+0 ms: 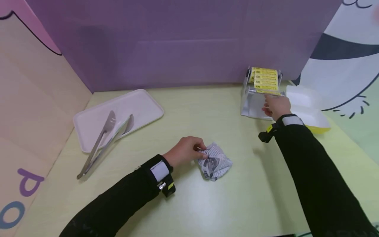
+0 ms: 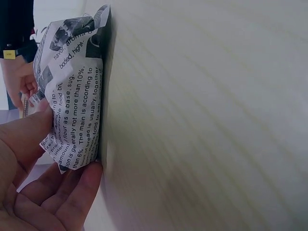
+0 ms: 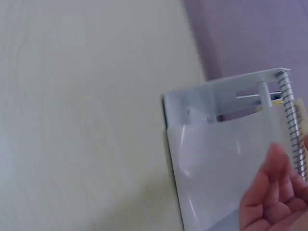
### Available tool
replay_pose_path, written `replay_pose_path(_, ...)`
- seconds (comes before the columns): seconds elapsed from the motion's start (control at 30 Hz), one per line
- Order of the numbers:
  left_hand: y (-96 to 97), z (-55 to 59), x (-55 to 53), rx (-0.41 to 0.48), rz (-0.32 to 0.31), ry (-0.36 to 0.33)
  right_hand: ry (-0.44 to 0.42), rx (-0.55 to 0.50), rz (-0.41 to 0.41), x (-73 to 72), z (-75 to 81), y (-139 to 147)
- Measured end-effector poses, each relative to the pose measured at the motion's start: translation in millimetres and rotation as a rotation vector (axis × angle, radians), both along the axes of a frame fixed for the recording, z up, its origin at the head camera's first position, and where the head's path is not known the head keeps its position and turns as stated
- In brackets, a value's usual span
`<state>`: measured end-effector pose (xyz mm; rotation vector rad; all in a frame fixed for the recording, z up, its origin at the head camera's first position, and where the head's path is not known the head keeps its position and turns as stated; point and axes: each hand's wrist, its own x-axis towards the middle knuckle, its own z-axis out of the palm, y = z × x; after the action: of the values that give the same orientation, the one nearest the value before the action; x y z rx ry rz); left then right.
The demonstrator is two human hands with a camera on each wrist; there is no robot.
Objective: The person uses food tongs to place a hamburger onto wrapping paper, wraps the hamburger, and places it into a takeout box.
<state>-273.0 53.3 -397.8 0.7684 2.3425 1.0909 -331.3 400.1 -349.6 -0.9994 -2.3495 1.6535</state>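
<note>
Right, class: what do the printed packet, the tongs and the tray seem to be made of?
Printed packet: probably paper, matte, from its creases and folded corners.
Tongs: likely smooth metal, silvery with a sheen.
Tray: perhaps plastic or melamine, smooth, evenly pale.

Head camera looks forward-down; left wrist's, close, shares its packet (image 2: pixel 74 106); right wrist's, close, its dispenser (image 3: pixel 211 163).
</note>
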Motion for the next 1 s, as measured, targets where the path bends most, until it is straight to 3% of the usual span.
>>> replay_pose_path(0.1,0.8,-1.4,0.9,-0.008,-0.006,-0.004,0.055,-0.276,-0.160,3.3,6.0,-3)
replay_pose_path(0.17,1.2,-1.8,1.4,-0.006,-0.010,-0.009,0.078,-0.375,-0.215,5.3,9.8,-5)
replay_pose_path(0.4,1.7,-0.4,3.3,0.002,-0.007,-0.003,0.117,-0.504,-0.258,5.5,17.4,-10)
replay_pose_path(0.7,3.0,0.2,1.9,-0.003,-0.004,-0.002,0.154,-0.512,-0.278,0.4,20.3,-9)
replay_pose_path(0.9,3.9,-0.3,1.1,-0.019,0.004,0.005,0.156,-0.433,-0.279,-3.7,20.6,-10)
replay_pose_path(1.0,5.0,-1.5,-0.8,-0.015,0.003,0.014,0.187,-0.313,-0.238,-5.5,19.0,-9)
